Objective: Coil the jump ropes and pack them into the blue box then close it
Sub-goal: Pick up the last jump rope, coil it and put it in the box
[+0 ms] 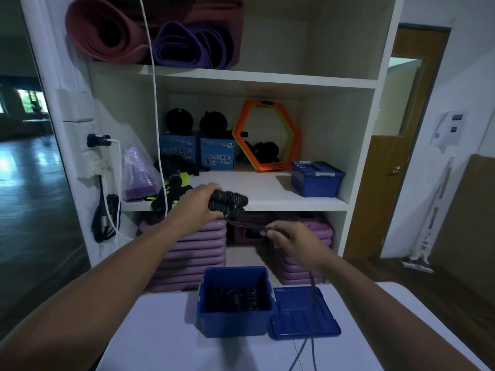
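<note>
Two hands at mid-frame: left hand (202,202) grips the rope handles (229,201), right hand (290,241) pinches the cord (247,224), whose slack trailing over the lid (292,318) beside the open blue box (231,325) could snag.

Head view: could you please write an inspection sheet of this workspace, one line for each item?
Surface: white table carries open blue plastic box, its blue lid flat beside, right.
Job's things: black foam-handled jump rope held in both hands; dark coiled ropes inside box.
Clutter: nothing seen on table.
Grippers: left hand grips handles; right hand pinches rope.
Cables: white cord hangs before shelves; black cables at wall socket.
Surroundings: white shelf unit with rolled mats, closed blue box, orange hexagon ring.
</note>
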### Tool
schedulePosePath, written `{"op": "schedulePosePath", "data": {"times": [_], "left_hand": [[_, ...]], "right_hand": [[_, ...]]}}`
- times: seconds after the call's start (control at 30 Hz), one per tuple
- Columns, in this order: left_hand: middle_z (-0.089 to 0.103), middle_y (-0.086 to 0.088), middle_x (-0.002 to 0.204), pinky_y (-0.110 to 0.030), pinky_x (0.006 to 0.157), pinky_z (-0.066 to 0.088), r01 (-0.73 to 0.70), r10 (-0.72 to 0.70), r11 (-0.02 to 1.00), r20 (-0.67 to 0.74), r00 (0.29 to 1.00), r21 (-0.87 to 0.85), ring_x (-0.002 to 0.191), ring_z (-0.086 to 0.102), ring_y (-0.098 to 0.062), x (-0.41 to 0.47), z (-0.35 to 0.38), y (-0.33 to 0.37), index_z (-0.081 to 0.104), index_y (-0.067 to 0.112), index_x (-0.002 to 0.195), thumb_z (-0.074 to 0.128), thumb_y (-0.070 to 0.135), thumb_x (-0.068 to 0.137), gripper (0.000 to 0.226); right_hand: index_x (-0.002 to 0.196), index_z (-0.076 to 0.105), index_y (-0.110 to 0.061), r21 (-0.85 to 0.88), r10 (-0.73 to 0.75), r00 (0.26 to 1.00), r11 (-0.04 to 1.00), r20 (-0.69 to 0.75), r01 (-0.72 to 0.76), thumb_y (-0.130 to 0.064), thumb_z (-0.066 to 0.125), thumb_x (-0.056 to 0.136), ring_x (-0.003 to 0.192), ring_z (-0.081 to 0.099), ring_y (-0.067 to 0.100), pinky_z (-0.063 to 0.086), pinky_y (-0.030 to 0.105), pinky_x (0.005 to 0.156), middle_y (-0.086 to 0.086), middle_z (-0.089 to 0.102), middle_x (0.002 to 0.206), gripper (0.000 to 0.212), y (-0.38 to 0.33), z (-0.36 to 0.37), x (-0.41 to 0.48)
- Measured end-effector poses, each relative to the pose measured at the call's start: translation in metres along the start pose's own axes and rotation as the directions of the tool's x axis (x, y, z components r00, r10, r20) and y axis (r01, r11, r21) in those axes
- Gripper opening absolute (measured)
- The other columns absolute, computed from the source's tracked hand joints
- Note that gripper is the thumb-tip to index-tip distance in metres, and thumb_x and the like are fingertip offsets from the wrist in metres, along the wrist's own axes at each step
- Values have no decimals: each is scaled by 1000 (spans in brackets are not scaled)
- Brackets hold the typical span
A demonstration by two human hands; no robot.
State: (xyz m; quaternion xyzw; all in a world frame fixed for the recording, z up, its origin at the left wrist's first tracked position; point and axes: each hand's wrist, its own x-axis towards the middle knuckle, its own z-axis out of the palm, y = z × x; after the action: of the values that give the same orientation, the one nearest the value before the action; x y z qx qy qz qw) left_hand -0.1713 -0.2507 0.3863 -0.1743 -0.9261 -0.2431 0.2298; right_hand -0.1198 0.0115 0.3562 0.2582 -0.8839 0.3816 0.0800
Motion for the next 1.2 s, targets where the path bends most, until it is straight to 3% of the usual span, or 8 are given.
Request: {"op": "schedulePosePath", "data": {"times": [0.17, 0.3, 0.47, 0.57, 0.7, 0.97, 1.07, 1.2], "left_hand": [[65, 4, 102, -37, 82, 54, -85, 90, 996, 195, 977, -31, 93, 62, -16, -17, 7, 16, 53, 30, 123, 82, 21, 79, 53], [67, 10, 107, -32, 87, 56, -67, 146, 968, 328, 933, -240, 95, 66, -8, -31, -3, 42, 52, 33, 126, 84, 25, 78, 59], [66, 3, 106, -26, 85, 57, 10, 222, 815, 328, 918, -579, 96, 69, -10, -45, -22, 71, 56, 25, 123, 84, 13, 77, 55], [66, -1, 106, -30, 88, 58, 34, 206, 705, 249, 946, -709, 98, 68, -14, -45, -28, 78, 59, 17, 122, 83, 5, 76, 53], [67, 0, 103, -27, 80, 60, 38, 89, 640, 123, 988, -767, 93, 71, -13, -39, -29, 82, 58, 11, 123, 78, 0, 80, 49], [66, -5, 110, -40, 62, 62, 98, -205, 850, -153, 967, -517, 81, 72, -22, -4, -8, 45, 52, 25, 126, 79, 24, 83, 50], [66, -4, 114, -44, 78, 58, 100, -142, 979, -246, 959, -176, 91, 67, -25, 3, -3, 26, 47, 23, 130, 77, 30, 85, 55], [55, -8, 134, -46, 82, 56, -64, 81, 956, -47, 996, 285, 100, 66, -31, -11, 13, 13, 37, 19, 137, 66, 35, 92, 55]], "right_hand": [[107, 69, -16, -196, -139, 983, 974, -118, 114, -22, 52, 100, 80, 58, 2, 47, 21, 73, -11, 66, 87, 19, -10, -29, 18], [108, 70, -18, -179, -163, 970, 975, -181, 130, -23, 55, 98, 82, 60, 0, 45, 9, 71, -17, 64, 92, 19, -15, -46, 26], [97, 74, -14, 148, -67, 987, 985, -149, 89, -26, 64, 90, 81, 66, 15, 53, 24, 74, -1, 73, 88, 17, -4, -53, 27], [95, 72, -4, 396, -92, 989, 909, -119, 132, -9, 65, 88, 85, 68, 20, 53, 33, 78, 8, 73, 90, 11, 8, -44, 15], [96, 64, -4, 563, 53, 993, 826, -103, 14, -7, 50, 99, 60, 47, 26, 39, 30, 53, 9, 62, 73, 14, 15, -13, 4], [115, 66, -11, 427, 147, 988, 891, 50, -154, -20, 49, 101, 46, 41, 7, 33, 15, 43, -1, 58, 65, 24, 11, 20, -8], [116, 65, -20, 147, 102, 992, 983, 75, -112, -25, 52, 100, 58, 48, 6, 38, 14, 53, -7, 59, 68, 21, 10, 17, -11], [109, 66, -15, 5, -2, 1000, 1000, 30, 2, -23, 52, 100, 63, 49, 0, 39, 15, 60, -9, 60, 74, 18, 1, 5, -9]]}}
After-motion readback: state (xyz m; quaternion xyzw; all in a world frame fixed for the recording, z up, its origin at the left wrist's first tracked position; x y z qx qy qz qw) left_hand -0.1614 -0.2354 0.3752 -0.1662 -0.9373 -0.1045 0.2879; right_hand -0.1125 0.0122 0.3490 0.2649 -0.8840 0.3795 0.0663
